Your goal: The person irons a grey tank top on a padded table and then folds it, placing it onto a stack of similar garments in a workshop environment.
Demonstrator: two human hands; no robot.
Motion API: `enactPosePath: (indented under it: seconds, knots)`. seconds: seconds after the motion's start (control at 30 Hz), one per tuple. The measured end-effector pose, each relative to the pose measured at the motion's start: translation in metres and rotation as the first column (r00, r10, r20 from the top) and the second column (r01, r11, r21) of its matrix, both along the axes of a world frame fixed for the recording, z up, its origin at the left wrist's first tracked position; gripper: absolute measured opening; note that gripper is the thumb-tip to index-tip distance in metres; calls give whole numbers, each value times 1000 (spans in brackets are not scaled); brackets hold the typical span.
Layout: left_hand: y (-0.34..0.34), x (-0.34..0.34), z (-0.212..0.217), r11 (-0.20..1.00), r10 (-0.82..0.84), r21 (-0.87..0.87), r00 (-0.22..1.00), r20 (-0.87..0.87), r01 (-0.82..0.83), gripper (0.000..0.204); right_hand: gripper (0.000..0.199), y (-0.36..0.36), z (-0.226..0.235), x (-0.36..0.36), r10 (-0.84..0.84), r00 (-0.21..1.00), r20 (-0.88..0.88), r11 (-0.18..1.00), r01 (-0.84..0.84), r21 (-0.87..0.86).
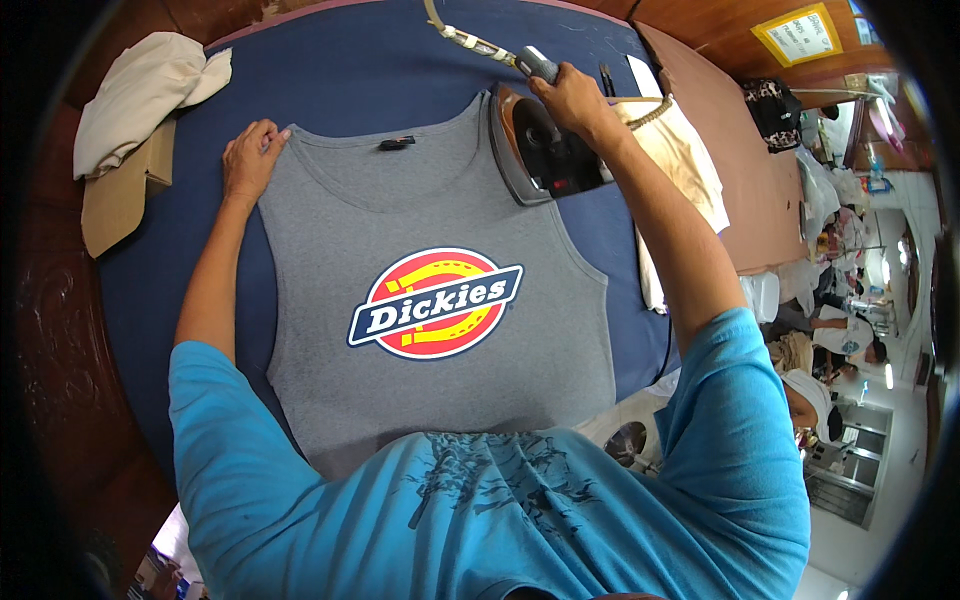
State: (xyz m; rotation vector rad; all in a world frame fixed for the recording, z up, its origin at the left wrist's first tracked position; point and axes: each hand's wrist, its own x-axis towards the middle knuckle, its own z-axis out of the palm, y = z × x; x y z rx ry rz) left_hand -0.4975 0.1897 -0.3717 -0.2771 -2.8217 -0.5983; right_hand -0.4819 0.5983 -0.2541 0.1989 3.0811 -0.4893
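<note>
A grey tank top (420, 235) with a round red, yellow and blue print lies spread flat on a dark blue padded board (310, 60). My right hand (578, 98) is closed round the handle of an iron (540, 145), whose soleplate rests at the tank top's right shoulder strap. A wrapped cord (470, 40) runs up from the handle. At the left shoulder strap, my left hand (253, 160) pinches the fabric's upper corner between thumb and fingers. A small dark label (397, 144) shows at the back neckline.
Folded cream cloth (145, 85) sits on a cardboard box (130, 190) at the far left. More cream cloth (685, 170) lies right of the iron, beside a brown-covered surface (735, 190). People (840, 335) and bagged goods show farther right.
</note>
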Motion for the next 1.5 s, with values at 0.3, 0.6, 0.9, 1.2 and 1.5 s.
enactPosePath:
  seconds: [0.3, 0.6, 0.9, 1.2, 1.5]
  knots:
    - [-2, 1, 2, 1000, 16, 23, 999, 32, -17, 29, 53, 9, 1, 8, 12, 999, 35, 1000, -12, -7]
    - [4, 4, 11, 999, 36, 30, 997, 61, -38, 28, 51, 14, -2, -32, 22, 999, -42, 1000, -22, 9]
    - [-2, -1, -3, 1000, 10, 20, 1000, -22, -9, 29, 52, -9, -2, -39, 322, 945, -56, 947, -322, 14]
    - [-1, -2, 0, 1000, 11, 3, 1000, -22, -11, 30, 52, -18, -4, -59, 300, 954, -11, 952, -299, 60]
    - [5, 3, 11, 998, 33, 44, 997, 64, -36, 31, 53, -22, -5, -52, 321, 945, -64, 946, -323, -25]
